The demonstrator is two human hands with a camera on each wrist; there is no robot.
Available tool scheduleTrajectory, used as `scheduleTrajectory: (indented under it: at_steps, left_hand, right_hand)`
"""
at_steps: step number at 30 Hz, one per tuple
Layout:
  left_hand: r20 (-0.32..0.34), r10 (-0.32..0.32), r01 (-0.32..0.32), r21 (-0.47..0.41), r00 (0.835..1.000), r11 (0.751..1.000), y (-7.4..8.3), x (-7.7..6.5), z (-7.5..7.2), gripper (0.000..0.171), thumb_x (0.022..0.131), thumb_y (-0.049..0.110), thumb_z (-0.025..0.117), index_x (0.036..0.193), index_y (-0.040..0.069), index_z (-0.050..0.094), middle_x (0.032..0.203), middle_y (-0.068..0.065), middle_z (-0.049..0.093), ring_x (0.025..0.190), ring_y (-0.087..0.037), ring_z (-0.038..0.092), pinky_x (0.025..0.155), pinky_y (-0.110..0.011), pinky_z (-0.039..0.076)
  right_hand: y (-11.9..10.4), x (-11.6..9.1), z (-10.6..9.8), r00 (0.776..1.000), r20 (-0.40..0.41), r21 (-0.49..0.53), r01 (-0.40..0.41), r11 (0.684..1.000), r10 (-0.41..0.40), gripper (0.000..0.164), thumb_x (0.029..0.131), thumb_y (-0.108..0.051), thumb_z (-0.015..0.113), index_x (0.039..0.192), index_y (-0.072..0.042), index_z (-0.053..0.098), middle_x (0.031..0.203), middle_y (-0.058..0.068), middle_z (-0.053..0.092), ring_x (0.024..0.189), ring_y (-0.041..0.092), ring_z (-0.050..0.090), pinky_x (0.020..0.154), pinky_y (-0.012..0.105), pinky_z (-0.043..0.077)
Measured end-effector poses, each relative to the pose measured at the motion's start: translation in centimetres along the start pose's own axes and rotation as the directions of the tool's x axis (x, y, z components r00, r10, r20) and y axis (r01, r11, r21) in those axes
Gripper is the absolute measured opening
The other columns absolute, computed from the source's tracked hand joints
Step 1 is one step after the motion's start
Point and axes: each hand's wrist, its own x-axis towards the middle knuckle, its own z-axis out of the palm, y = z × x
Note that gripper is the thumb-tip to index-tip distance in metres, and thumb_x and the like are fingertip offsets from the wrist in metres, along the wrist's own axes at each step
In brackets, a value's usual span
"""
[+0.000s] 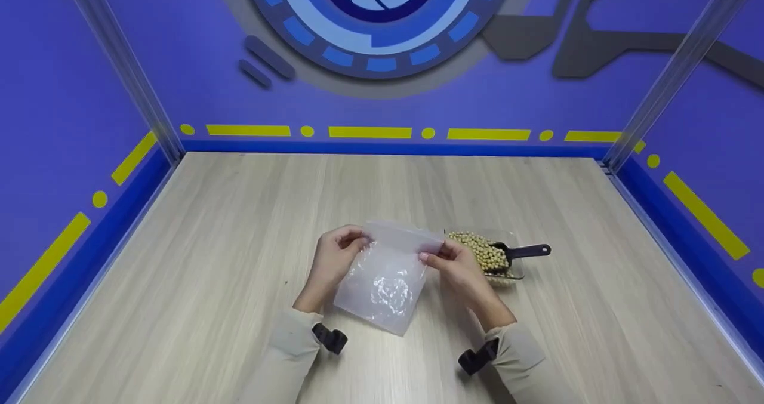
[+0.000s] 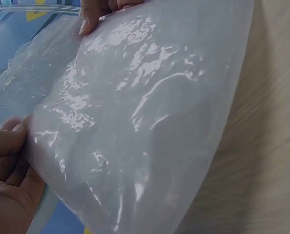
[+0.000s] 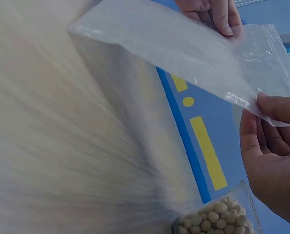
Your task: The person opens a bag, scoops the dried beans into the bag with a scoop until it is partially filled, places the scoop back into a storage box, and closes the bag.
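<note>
both side edges of one plastic bag [image 1: 385, 275] are pinched by left hand [image 1: 334, 259] and right hand [image 1: 463, 268], thumbs closed against fingers; the bag is above the table [image 1: 239, 231], near the beans [image 1: 474, 247].

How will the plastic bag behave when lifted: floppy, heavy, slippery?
The plastic bag is probably floppy: its film looks thin and creased. Likely light for its size, since it looks flat. Possibly slippery, given the glossy highlights, though the left hand and right hand pinch its sides.
</note>
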Motion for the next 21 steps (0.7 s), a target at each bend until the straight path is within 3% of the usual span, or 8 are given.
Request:
scheduleTrajectory:
  at_steps: [7,11,16,18,21]
  left_hand:
    - [0.033,0.088,-0.089,0.045,0.996,0.995,0.2,0.1,-0.2,0.01,0.086,0.001,0.065,0.094,0.001,0.073,0.091,-0.012,0.073,0.083,-0.019,0.067,0.071,-0.017,0.051]
    - [0.071,0.104,-0.108,0.06,0.992,0.992,0.3,0.1,-0.3,0.01,0.087,0.001,0.065,0.093,0.003,0.073,0.09,-0.01,0.073,0.083,-0.019,0.066,0.071,-0.018,0.05]
    - [0.109,0.122,-0.134,0.11,0.987,0.985,0.5,0.1,-0.2,0.013,0.087,-0.001,0.064,0.094,0.004,0.073,0.09,-0.009,0.073,0.083,-0.018,0.065,0.071,-0.019,0.051]
    - [0.116,0.13,-0.145,0.125,0.985,0.982,0.5,0.1,-0.1,0.014,0.086,-0.003,0.063,0.094,0.004,0.073,0.089,-0.008,0.073,0.083,-0.018,0.066,0.072,-0.02,0.052]
    - [0.124,0.139,-0.156,0.138,0.982,0.978,0.5,0.2,-0.1,0.015,0.086,-0.003,0.064,0.094,0.004,0.073,0.089,-0.008,0.073,0.083,-0.018,0.066,0.072,-0.021,0.052]
  right_hand:
    - [-0.5,-0.1,-1.4,0.996,0.091,-0.018,0.012,1.0,-0.01,0.03,0.085,-0.011,0.07,0.109,0.006,0.067,0.079,-0.006,0.061,0.058,0.004,0.041,0.052,0.019,0.032]
    - [-0.9,0.1,-2.0,0.986,0.165,-0.035,-0.006,0.999,0.012,0.038,0.092,-0.023,0.064,0.12,0.002,0.064,0.089,-0.005,0.064,0.049,0.002,0.032,0.045,0.019,0.027]
    - [-1.2,0.2,-2.2,0.981,0.195,-0.087,-0.002,0.996,0.019,0.043,0.095,-0.033,0.058,0.125,-0.002,0.063,0.122,0.002,0.066,0.076,0.003,0.054,0.051,0.019,0.034]
    - [-1.3,0.3,-2.2,0.979,0.202,-0.089,0.006,0.996,0.012,0.043,0.095,-0.033,0.058,0.124,-0.003,0.064,0.123,0.004,0.066,0.084,0.003,0.057,0.051,0.018,0.034]
    - [-1.4,0.4,-2.1,0.978,0.207,-0.093,0.016,0.995,0.003,0.042,0.093,-0.032,0.061,0.122,-0.002,0.065,0.119,0.003,0.067,0.078,0.002,0.057,0.049,0.018,0.034]
